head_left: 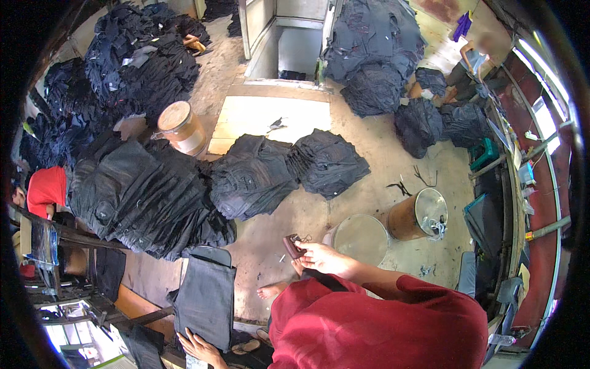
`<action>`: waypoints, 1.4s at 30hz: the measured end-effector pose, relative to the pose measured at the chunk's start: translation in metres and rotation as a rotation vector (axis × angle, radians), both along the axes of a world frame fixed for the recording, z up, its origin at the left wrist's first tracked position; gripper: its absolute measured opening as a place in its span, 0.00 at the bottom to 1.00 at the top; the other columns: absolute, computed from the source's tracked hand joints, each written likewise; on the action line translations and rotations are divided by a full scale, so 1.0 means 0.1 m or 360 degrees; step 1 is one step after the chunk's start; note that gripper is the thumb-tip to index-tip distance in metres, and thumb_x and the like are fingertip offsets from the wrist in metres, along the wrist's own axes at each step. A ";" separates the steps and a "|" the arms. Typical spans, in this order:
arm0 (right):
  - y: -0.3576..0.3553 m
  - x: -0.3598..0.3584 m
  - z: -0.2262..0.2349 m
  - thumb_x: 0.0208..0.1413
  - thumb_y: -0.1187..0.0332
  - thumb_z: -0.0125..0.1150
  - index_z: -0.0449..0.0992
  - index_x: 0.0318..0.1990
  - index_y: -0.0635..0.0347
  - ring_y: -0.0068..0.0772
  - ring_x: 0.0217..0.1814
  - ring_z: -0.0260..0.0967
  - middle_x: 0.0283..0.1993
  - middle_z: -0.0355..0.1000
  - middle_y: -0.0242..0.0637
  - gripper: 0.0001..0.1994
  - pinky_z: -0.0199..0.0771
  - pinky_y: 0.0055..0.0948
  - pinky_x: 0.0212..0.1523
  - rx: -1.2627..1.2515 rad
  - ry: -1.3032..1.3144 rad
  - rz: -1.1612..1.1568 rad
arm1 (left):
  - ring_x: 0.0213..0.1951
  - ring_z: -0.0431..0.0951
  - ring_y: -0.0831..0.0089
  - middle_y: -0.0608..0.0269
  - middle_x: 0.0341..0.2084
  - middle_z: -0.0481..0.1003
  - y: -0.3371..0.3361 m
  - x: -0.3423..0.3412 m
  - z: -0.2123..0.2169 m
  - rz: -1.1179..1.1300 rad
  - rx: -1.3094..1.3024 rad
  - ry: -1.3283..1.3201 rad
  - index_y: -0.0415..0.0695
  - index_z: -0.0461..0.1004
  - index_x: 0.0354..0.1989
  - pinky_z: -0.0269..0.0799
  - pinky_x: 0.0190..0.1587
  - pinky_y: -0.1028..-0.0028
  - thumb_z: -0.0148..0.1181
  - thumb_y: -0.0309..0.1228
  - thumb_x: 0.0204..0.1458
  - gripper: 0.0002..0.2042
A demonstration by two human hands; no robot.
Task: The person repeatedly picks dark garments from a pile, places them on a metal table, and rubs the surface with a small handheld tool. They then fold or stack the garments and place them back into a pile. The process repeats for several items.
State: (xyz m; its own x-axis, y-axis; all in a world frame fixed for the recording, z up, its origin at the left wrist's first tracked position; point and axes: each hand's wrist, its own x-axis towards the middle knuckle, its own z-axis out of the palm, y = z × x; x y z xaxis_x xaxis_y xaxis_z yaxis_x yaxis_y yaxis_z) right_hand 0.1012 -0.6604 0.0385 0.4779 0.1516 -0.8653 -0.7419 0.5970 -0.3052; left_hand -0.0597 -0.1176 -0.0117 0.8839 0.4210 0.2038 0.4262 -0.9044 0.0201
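My right hand (326, 259) is closed around a small reddish-brown block-shaped object (294, 246), held out over the floor; its exact kind is unclear. Some thin dark wire or cord shows beside that object. At the lower left, my left hand (200, 350) lies with its fingers spread at the bottom end of a black cloth piece (204, 301). This cloth is spread flat over a narrow board (216, 254), whose rounded grey end sticks out at the far side. My bare foot (270, 291) shows below the right hand.
Piles of black garments (147, 190) run across the middle, with larger heaps (375, 49) behind. Two drums (359, 240) (410, 218) stand right of my right hand; another drum (182, 129) is farther left. Other people (470, 61) (46, 190) sit at the far right and left.
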 end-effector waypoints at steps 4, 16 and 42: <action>-0.02 -0.02 -0.07 0.57 0.47 0.74 0.75 0.33 0.50 0.22 0.29 0.67 0.28 0.70 0.27 0.19 0.66 0.23 0.28 0.0044 -0.0010 0.0095 | 0.66 0.71 0.44 0.40 0.68 0.67 -0.10 0.09 0.19 -0.0190 0.0132 -0.0141 0.46 0.70 0.70 0.67 0.66 0.50 0.42 0.40 0.74 0.22; -0.01 -0.03 -0.37 0.48 0.47 0.81 0.76 0.44 0.47 0.22 0.42 0.65 0.42 0.67 0.25 0.24 0.74 0.28 0.44 -0.0156 0.0130 -0.0130 | 0.60 0.75 0.39 0.39 0.63 0.72 -0.09 0.09 0.19 -0.0308 0.0203 -0.0410 0.51 0.82 0.57 0.71 0.59 0.43 0.48 0.43 0.71 0.19; -0.23 -0.06 -0.19 0.59 0.48 0.72 0.77 0.44 0.46 0.20 0.41 0.68 0.41 0.73 0.25 0.16 0.72 0.21 0.41 0.0051 -0.0030 -0.0180 | 0.62 0.74 0.41 0.38 0.64 0.71 -0.16 0.13 0.17 -0.0556 0.0026 -0.0638 0.44 0.77 0.63 0.71 0.62 0.48 0.47 0.42 0.72 0.21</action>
